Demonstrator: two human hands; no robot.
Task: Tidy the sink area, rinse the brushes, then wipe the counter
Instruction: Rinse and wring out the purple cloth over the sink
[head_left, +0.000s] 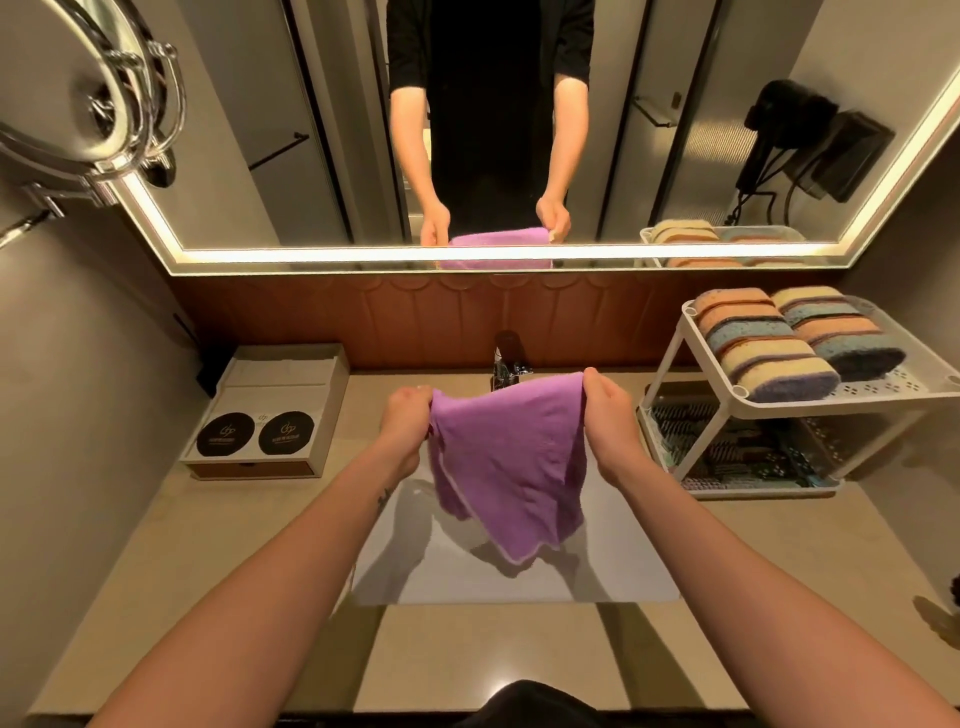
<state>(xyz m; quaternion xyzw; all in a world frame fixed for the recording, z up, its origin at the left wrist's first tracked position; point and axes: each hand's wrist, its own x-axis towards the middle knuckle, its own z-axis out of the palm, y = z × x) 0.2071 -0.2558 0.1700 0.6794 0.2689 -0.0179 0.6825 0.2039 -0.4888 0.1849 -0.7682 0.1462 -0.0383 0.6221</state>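
Both hands hold a purple cloth (511, 457) up over the sink (613, 566): the left hand (405, 415) is closed on one top corner and the right hand (608, 410) is closed on the other, so the cloth hangs slack between them with its lower edge just above the basin, in front of the tap (506, 364). This looks like the readying of the cloth for the wipe, since the brushes appear to lie already in the lower tier of the white rack (670, 364) at the right, below the striped sponges (763, 343). To do it well, fold the cloth into a flat pad rather than using it bunched, so a broad face meets the desk (249, 535). Start at the back by the wall and draw strokes toward the sink, so crumbs and water fall into the basin. Work around the small box (270, 410) at the left and the rack's feet, lifting rather than shoving them.
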